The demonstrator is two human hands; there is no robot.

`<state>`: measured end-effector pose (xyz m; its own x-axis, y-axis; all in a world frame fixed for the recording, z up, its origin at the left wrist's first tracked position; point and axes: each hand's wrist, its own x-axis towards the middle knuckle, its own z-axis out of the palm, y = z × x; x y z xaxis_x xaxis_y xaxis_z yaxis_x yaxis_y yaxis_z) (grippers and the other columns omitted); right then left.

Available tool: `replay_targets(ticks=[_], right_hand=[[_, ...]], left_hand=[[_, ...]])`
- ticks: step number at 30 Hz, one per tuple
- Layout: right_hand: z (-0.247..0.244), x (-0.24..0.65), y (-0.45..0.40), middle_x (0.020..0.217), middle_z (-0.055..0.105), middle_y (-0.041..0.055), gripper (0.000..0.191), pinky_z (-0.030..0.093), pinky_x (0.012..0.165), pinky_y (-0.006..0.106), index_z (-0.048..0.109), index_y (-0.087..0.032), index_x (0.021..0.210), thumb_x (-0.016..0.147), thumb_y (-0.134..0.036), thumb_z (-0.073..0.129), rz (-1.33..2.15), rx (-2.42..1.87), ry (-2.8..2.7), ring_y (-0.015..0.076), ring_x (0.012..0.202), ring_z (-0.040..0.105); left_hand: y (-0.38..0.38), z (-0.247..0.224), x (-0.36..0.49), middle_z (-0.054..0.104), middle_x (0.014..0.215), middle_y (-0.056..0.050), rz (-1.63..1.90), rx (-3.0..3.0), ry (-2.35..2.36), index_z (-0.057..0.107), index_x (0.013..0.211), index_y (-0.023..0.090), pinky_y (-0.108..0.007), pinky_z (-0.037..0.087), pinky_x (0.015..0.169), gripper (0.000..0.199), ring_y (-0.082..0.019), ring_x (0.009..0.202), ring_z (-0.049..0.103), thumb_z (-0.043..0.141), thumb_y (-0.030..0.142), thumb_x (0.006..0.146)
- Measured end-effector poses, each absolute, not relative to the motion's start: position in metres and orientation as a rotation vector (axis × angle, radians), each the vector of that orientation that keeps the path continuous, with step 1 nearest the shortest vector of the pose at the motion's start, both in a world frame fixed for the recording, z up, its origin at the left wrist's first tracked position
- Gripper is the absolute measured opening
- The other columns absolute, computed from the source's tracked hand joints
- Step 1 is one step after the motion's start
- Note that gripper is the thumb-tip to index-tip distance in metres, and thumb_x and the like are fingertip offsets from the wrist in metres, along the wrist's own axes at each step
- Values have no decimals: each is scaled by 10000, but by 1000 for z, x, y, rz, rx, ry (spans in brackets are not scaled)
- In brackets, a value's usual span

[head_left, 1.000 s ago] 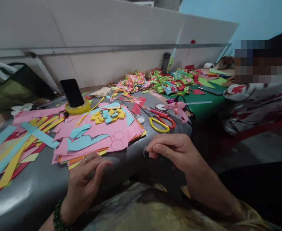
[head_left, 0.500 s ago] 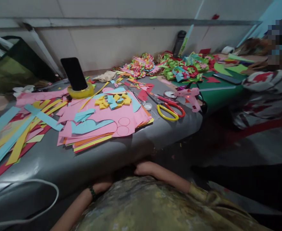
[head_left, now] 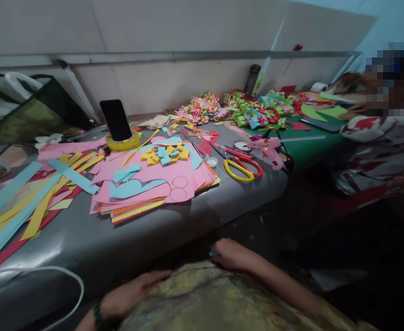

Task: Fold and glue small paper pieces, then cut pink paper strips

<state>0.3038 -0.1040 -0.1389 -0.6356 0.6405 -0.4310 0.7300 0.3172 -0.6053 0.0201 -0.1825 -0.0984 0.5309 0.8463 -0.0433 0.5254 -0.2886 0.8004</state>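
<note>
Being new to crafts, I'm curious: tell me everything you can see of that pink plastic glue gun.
The pink, plastic-looking glue gun shows a small orange-red light glowing on its body. It lies at the right end of the grey tabletop, grip towards the viewer, front pointing left. A pale, translucent rod sticks out behind to the right. Nobody is holding it.

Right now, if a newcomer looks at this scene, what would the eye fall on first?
Probably the bright paper heap at the back of the table, near the wall. Nearer, yellow and light-blue folded pieces lie on a pink paper stack, with scissors to its right. Low in front, a small light-blue bit shows at the right hand.
</note>
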Motion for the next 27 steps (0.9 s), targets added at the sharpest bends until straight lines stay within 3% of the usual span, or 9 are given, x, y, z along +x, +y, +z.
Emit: replay_targets(ticks=[2, 3, 5, 8, 14, 20, 23, 27], right_hand=[[-111, 315, -108, 655, 646, 44, 204, 449, 619, 252, 675, -107, 716, 814, -255, 573, -1301, 1232, 2459, 158, 642, 599], [-95, 316, -109, 648, 638, 24, 231, 442, 581, 222, 685, -115, 774, 832, -296, 553, -1421, 1190, 2451, 132, 609, 588], [-64, 308, -112, 663, 630, 26, 361, 441, 533, 208, 674, -98, 980, 842, -408, 550, -1975, 1225, 2330, 116, 571, 568], [-27, 282, -114, 608, 604, 13, 431, 414, 480, 187, 683, -92, 971, 771, -471, 638, -2379, 1170, 2272, 84, 492, 511], [-16, 245, -104, 544, 546, -10, 442, 326, 421, 162, 625, -99, 643, 764, -524, 629, -2337, 1104, 2398, 59, 452, 461], [-20, 247, -96, 476, 420, -70, 336, 244, 393, 162, 663, -103, 682, 734, -434, 689, -2219, 1110, 2484, 39, 427, 344], [-9, 268, -94, 494, 494, -39, 302, 269, 410, 181, 718, -96, 736, 750, -396, 683, -2235, 913, 2415, 56, 440, 394], [1, 290, -83, 523, 557, -5, 323, 308, 444, 190, 716, -99, 666, 735, -414, 690, -2408, 750, 2509, 61, 447, 434]], left_hand=[[-192, -85, 9, 684, 1162, 17, 391, 1887, 958, 571, 1231, 386, -262, 516, 857, 368, -178, 1000, 663, 529, 360, 866], [-194, -78, 8, 696, 1137, 6, 467, 1866, 984, 608, 1194, 371, -266, 508, 866, 335, -185, 995, 662, 518, 354, 872], [-191, -61, 14, 737, 957, -7, 627, 1845, 1156, 680, 1075, 324, -240, 513, 789, 266, -170, 882, 677, 503, 346, 879], [-173, -31, 38, 713, 870, -15, 897, 1841, 1387, 695, 956, 254, -228, 497, 711, 208, -153, 796, 645, 561, 366, 845], [-145, -3, 70, 688, 830, -12, 1103, 1818, 1319, 688, 884, 220, -216, 463, 605, 158, -140, 739, 613, 625, 332, 793], [-134, -5, 64, 631, 714, -2, 1089, 1733, 1300, 646, 733, 182, -216, 413, 585, 163, -119, 667, 553, 598, 317, 812], [-124, 1, 56, 572, 635, 31, 1139, 1521, 1277, 619, 733, 178, -189, 391, 542, 201, -86, 585, 494, 607, 365, 805], [-115, 11, 52, 528, 590, 52, 1224, 1391, 1238, 610, 728, 175, -171, 372, 519, 224, -64, 539, 450, 636, 391, 780]])
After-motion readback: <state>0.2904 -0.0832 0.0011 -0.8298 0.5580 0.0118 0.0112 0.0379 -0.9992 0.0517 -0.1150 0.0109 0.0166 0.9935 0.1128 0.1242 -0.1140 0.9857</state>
